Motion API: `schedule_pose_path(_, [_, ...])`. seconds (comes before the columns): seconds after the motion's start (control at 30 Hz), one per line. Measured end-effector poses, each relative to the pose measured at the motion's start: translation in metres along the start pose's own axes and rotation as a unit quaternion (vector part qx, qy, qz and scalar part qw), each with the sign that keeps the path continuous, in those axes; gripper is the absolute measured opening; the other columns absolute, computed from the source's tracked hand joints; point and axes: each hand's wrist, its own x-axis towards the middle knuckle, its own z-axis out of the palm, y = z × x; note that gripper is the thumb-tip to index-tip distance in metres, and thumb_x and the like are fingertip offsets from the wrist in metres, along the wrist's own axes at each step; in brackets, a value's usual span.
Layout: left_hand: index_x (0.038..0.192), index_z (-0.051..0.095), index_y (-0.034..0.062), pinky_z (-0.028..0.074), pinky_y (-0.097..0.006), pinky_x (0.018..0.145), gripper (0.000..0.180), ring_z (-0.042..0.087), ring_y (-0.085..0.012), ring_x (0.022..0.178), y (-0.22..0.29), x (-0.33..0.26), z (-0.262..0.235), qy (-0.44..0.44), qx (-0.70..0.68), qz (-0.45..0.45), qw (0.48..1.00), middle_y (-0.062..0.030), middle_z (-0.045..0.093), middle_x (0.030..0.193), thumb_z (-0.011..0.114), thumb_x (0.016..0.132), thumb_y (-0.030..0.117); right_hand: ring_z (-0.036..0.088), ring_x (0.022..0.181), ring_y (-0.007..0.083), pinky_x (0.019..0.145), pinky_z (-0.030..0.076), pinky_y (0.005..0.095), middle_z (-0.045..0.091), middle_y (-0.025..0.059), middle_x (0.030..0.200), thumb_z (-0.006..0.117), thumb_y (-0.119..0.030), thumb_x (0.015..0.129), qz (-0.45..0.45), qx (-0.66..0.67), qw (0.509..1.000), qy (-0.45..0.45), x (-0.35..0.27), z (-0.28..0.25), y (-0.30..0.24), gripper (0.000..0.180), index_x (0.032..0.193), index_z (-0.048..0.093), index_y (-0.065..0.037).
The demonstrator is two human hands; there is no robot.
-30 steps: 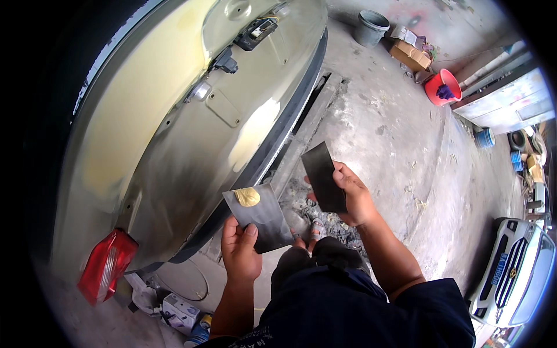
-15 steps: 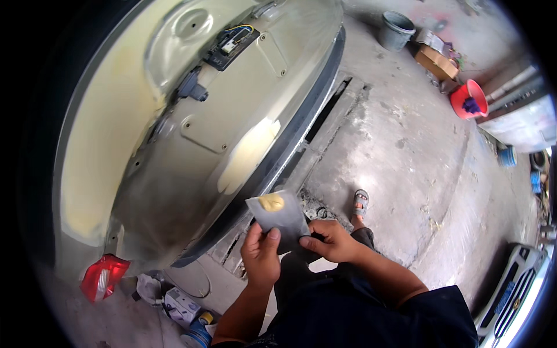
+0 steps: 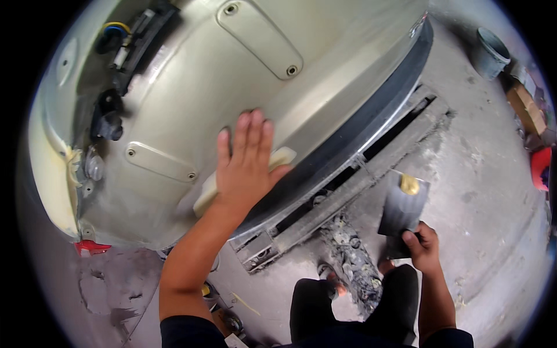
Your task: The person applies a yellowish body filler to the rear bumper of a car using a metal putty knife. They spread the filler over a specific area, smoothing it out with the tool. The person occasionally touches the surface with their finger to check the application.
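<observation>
My left hand point(image 3: 243, 168) lies flat, fingers stretched out, over a pale cream filler patch point(image 3: 207, 194) on the lower part of a beige car body panel point(image 3: 191, 98). The patch shows on either side of the hand; its middle is hidden. Off to the right, over the floor, my right hand point(image 3: 425, 248) is closed on a flat grey filler spreader point(image 3: 399, 210). A dab of yellowish filler point(image 3: 409, 185) sits near the spreader's far edge. A darker flat piece point(image 3: 397, 248) shows beside the thumb at its lower end.
A dark bumper edge point(image 3: 348, 136) runs below the panel, above a floor grating with a dark slot point(image 3: 400, 130). Wiring and a dark module point(image 3: 145, 43) sit at upper left. A red tail light point(image 3: 91, 248) is at lower left; a grey bucket point(image 3: 491, 53) stands at far right.
My left hand has let go of the spreader and moved up and left onto the panel. My right hand now holds the spreader, farther right. The view has shifted closer to the panel.
</observation>
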Motion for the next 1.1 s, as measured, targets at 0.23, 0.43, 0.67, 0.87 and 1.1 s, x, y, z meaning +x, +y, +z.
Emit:
schedule_pose_path(0.23, [0.140, 0.032, 0.0032, 0.010, -0.041, 0.114, 0.079, 0.019, -0.0260, 0.140, 0.059, 0.098, 0.016, 0.081, 0.043, 0.040, 0.995, -0.0123, 0.028, 0.148, 0.046, 0.084, 0.057, 0.050, 0.078, 0.0060, 0.072, 0.041, 0.0224, 0.060, -0.0024, 0.084, 0.063, -0.020, 0.090, 0.006, 0.076, 0.997, -0.001, 0.017, 0.006, 0.106, 0.018, 0.089, 0.059, -0.002])
schedule_pose_path(0.43, [0.137, 0.036, 0.0021, 0.021, -0.041, 0.111, 0.077, 0.026, -0.0274, 0.137, 0.047, 0.032, 0.017, 0.064, 0.052, 0.002, 0.997, -0.0144, 0.035, 0.144, 0.058, 0.081, 0.050, 0.051, 0.078, 0.0060, 0.073, 0.042, 0.0233, 0.061, -0.0011, 0.084, 0.063, -0.018, 0.089, -0.039, 0.082, 0.995, -0.042, 0.030, 0.027, 0.172, 0.016, 0.089, 0.060, -0.003])
schedule_pose_path(0.67, [0.138, 0.030, -0.0041, 0.022, -0.049, 0.109, 0.087, 0.026, -0.0390, 0.136, 0.002, -0.073, 0.013, 0.065, 0.154, -0.011, 0.986, -0.0235, 0.029, 0.145, 0.066, 0.075, 0.045, 0.047, 0.068, 0.0050, 0.063, 0.041, 0.0228, 0.057, -0.0025, 0.072, 0.063, -0.014, 0.088, -0.095, 0.045, 0.992, -0.063, 0.047, 0.026, 0.204, 0.013, 0.086, 0.059, -0.002])
schedule_pose_path(0.87, [0.139, 0.028, -0.0029, 0.017, -0.049, 0.111, 0.085, 0.017, -0.0370, 0.139, 0.062, 0.020, 0.052, 0.150, 0.158, -0.059, 0.974, -0.0233, 0.023, 0.147, 0.055, 0.082, 0.054, 0.042, 0.067, 0.0029, 0.060, 0.037, 0.0202, 0.055, -0.0066, 0.073, 0.063, -0.013, 0.089, -0.095, 0.072, 0.992, -0.042, 0.060, 0.022, 0.205, 0.013, 0.084, 0.058, -0.002])
schedule_pose_path(1.1, [0.144, 0.030, 0.0162, 0.012, -0.049, 0.112, 0.073, 0.015, -0.0250, 0.141, 0.084, 0.039, 0.071, 0.144, 0.254, -0.010, 0.956, -0.0027, 0.023, 0.152, 0.046, 0.086, 0.057, 0.044, 0.068, 0.0039, 0.061, 0.039, 0.0213, 0.055, -0.0049, 0.072, 0.063, -0.012, 0.089, -0.122, 0.051, 0.991, -0.027, 0.047, 0.034, 0.204, 0.012, 0.084, 0.058, -0.003])
